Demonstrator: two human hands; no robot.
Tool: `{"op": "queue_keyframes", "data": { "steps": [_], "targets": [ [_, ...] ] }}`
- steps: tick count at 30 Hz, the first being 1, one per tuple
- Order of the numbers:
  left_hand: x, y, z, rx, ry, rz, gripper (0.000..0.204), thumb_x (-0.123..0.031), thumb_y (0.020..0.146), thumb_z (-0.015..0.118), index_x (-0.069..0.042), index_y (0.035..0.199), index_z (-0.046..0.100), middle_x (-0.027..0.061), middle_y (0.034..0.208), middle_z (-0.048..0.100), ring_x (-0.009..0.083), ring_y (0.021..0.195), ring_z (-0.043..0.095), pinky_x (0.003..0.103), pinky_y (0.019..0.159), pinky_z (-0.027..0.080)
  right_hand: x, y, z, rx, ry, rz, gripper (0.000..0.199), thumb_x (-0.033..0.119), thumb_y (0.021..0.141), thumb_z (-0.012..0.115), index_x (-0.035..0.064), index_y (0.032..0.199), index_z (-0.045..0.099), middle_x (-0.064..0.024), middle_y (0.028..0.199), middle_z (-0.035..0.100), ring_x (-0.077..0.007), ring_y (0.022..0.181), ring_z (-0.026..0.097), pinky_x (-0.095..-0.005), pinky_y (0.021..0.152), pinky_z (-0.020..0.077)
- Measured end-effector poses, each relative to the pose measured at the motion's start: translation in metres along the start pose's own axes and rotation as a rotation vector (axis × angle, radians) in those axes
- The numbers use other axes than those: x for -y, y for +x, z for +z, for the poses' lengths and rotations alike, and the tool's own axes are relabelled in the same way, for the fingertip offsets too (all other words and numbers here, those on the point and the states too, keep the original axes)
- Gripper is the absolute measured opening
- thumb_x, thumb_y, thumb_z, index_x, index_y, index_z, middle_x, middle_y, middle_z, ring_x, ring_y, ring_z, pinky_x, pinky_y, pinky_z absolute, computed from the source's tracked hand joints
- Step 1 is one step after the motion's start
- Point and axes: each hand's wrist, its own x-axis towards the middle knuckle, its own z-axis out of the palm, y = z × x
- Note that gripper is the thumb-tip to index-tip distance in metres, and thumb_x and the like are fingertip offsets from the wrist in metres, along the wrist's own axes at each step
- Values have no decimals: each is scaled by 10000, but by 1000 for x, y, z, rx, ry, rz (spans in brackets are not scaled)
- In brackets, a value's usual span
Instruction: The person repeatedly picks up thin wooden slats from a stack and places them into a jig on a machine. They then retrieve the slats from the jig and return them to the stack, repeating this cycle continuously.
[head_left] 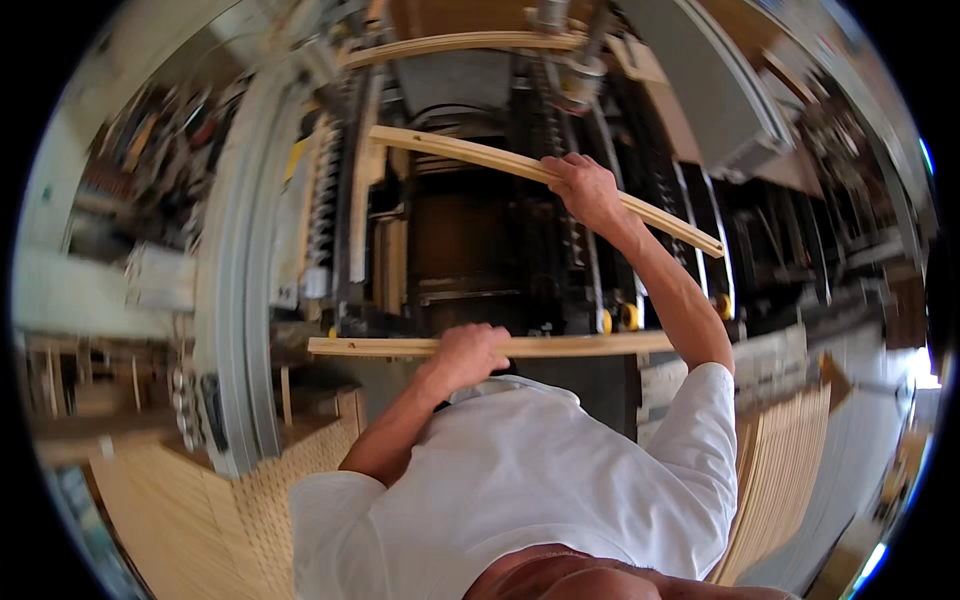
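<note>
My right hand (585, 190) is wrapped round a long wooden strip (465, 150), which slants across the machine with its left end farther away. Small dark holes show near the ends of that strip. Close to my body, my left hand (466, 352) grips a second wooden strip (590, 345) that runs level from left to right. Part of this nearer strip passes under my left fingers. A third wooden strip (465, 45) lies across the far end of the machine.
Dark machine rails with chains (548, 130) run away from me. A grey metal beam (235, 270) stands at left, a grey box-like housing (715, 90) at far right. Stacks of wooden strips lie near my left (190, 510) and right (785, 470).
</note>
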Motion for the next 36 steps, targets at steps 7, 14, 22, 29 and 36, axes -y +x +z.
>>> {"op": "queue_keyframes", "data": {
  "steps": [7,14,22,29,36],
  "targets": [
    [-13,-81,45,-99,-54,-254,284,-260,796,720,-108,1030,666,148,988,677,365,1002,617,477,835,482,37,101,108,7,-77,-203,288,143,837,625,142,1125,641,-125,993,643,-348,978,618,-456,810,515],
    [-25,-109,61,-111,-181,-492,317,-272,780,732,-122,1057,692,179,987,687,379,965,630,472,814,500,-23,171,145,-125,-351,-115,215,221,838,645,152,1042,635,-99,939,671,-323,919,649,-450,764,502],
    [-24,-120,70,-160,-191,-602,340,-292,771,745,-127,1064,696,164,994,692,365,975,636,453,831,505,-6,189,155,-135,-302,-186,184,201,854,600,146,1026,638,-106,931,676,-319,924,655,-458,794,489],
    [-25,-125,69,-197,-212,-617,353,-256,747,762,-114,1062,691,159,967,691,354,950,645,451,827,510,9,193,161,-113,-301,-128,156,169,857,560,141,980,652,-106,935,676,-324,918,659,-457,785,496],
    [-39,-160,65,-236,-196,-667,298,-224,748,756,-110,1015,694,156,960,686,367,944,632,453,786,504,7,195,164,-121,-291,-97,167,171,848,576,132,990,654,-106,980,675,-329,953,652,-465,803,494]
  ]
}}
